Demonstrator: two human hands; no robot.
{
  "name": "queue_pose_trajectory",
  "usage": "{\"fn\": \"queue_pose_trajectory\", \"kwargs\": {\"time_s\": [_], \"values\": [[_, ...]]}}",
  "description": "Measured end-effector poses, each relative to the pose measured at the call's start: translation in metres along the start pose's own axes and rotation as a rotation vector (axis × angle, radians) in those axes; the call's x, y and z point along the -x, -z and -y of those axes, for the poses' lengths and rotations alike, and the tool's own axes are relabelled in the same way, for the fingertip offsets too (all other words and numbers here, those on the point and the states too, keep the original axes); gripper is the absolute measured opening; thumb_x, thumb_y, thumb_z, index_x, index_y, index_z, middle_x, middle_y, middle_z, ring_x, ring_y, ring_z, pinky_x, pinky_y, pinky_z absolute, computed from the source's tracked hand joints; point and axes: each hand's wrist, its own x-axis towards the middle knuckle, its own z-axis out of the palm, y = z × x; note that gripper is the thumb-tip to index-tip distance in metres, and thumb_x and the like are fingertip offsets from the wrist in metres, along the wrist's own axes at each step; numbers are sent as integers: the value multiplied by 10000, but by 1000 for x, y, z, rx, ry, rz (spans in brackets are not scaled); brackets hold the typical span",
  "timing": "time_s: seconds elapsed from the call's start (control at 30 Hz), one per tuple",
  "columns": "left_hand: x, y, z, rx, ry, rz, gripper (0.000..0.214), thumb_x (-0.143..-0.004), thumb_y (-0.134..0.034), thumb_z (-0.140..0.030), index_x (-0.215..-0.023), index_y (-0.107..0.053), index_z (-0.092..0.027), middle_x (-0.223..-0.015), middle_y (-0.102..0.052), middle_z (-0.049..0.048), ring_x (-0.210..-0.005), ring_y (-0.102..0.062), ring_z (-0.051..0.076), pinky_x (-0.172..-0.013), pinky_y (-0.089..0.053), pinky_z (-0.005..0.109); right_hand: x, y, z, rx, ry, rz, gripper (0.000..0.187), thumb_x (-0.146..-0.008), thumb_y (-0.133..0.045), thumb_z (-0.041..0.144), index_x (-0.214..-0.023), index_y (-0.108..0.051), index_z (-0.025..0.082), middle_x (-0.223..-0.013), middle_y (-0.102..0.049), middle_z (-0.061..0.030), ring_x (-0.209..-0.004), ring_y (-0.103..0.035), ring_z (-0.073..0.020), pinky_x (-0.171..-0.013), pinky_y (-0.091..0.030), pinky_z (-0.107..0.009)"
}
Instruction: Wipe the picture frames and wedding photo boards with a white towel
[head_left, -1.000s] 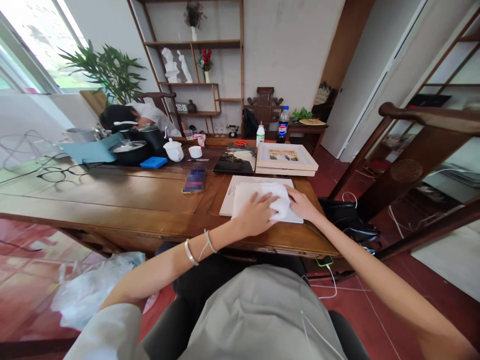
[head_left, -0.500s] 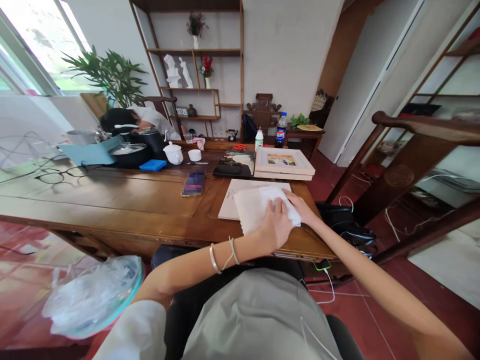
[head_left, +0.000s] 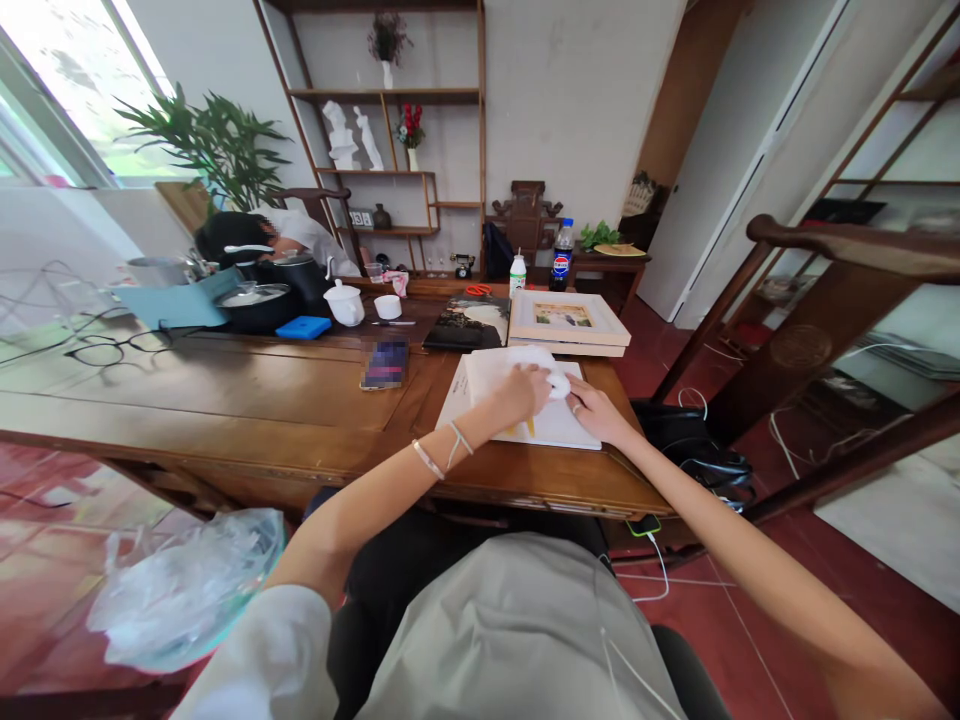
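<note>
A thin white book or album (head_left: 576, 432) lies flat near the table's front right edge, with small dark lettering on its left side and a yellowish patch near the bottom. My left hand (head_left: 523, 393), wearing a bangle and a cord on the wrist, grips a bunched white cloth (head_left: 534, 356) and presses it on the book's surface. The cloth's exact kind, tissue or fabric, is unclear. My right hand (head_left: 598, 414) rests at the right part of the book, fingers stretched and lying flat beside the cloth.
Behind the book are a framed picture (head_left: 611, 337), a dark photo album (head_left: 459, 325), a cola bottle (head_left: 561, 262) and a small white bottle (head_left: 517, 275). A phone (head_left: 385, 364) and a teapot (head_left: 346, 304) stand leftward. A person (head_left: 304, 238) leans at the far left.
The white cloth, spread wide under both hands before, is now bunched under my left hand. That hand has moved left and away from me, and more of the book shows.
</note>
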Motion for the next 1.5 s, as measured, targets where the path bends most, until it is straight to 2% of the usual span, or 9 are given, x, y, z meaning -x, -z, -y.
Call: {"fn": "queue_pose_trajectory", "kwargs": {"time_s": [0.17,0.43,0.53,0.77,0.9,1.0,1.27,1.37,1.5], "values": [[-4,-3,12,-13,6,19,333,-959,-383,-308,-1033,-661,-141,-1376,-486,118,-1273,-421,265,-1025,-345,456,0,1,4,16,6,-2,461,-820,-406,149,-1230,-603,222,-1360,-521,-37,-1301,-420,-235,-1107,-311,-442],[59,19,-50,-29,-121,-36,341,-945,-402,-326,-949,-711,-183,-1348,-509,104,-1234,-445,296,-994,-350,458,1,0,0,-33,-10,-10,499,-774,-439,101,-1213,-617,257,-1337,-543,-5,-1293,-432,-238,-1107,-320,-443],[72,28,-54,-35,-148,-58,308,-938,-424,-329,-966,-707,-211,-1359,-502,77,-1224,-460,275,-1008,-347,443,1,-2,-3,-20,-12,-11,473,-800,-426,124,-1224,-609,228,-1334,-544,-24,-1292,-433,-225,-1120,-305,-434],[38,5,35,-2,86,34,375,-963,-377,-369,-1046,-659,-136,-1288,-554,143,-1151,-540,247,-954,-424,388,0,-4,-4,8,-15,-25,423,-852,-415,205,-1232,-601,208,-1330,-547,-41,-1293,-432,-221,-1124,-305,-443],[35,-17,64,25,104,16,412,-963,-358,-418,-1032,-658,-145,-1444,-405,104,-1331,-360,266,-1053,-329,447,0,-3,-2,11,-36,-14,422,-856,-415,216,-1236,-600,196,-1339,-538,-52,-1296,-427,-228,-1127,-300,-449],[46,-15,54,30,99,21,390,-970,-348,-388,-1082,-640,-155,-1416,-442,111,-1340,-351,257,-1057,-323,463,0,-2,0,8,-45,-10,425,-855,-413,207,-1236,-601,184,-1342,-535,-60,-1298,-425,-226,-1132,-292,-434],[105,18,-18,91,-152,-1,356,-953,-399,-376,-965,-700,-186,-1461,-391,58,-1356,-326,278,-1092,-281,464,0,-3,1,27,-37,-16,432,-847,-412,180,-1237,-598,160,-1341,-532,-74,-1293,-432,-228,-1128,-296,-438],[114,22,-19,66,-167,10,335,-948,-421,-370,-933,-701,-187,-1487,-347,37,-1374,-297,265,-1096,-275,443,0,-3,1,24,-41,-19,431,-849,-410,183,-1236,-599,151,-1342,-529,-82,-1293,-431,-230,-1127,-298,-437],[105,23,8,44,-107,37,330,-950,-410,-365,-947,-680,-177,-1476,-367,49,-1366,-320,241,-1079,-315,406,0,-4,1,20,-41,-23,429,-848,-410,183,-1230,-605,161,-1335,-536,-74,-1292,-432,-229,-1126,-301,-438]]}}
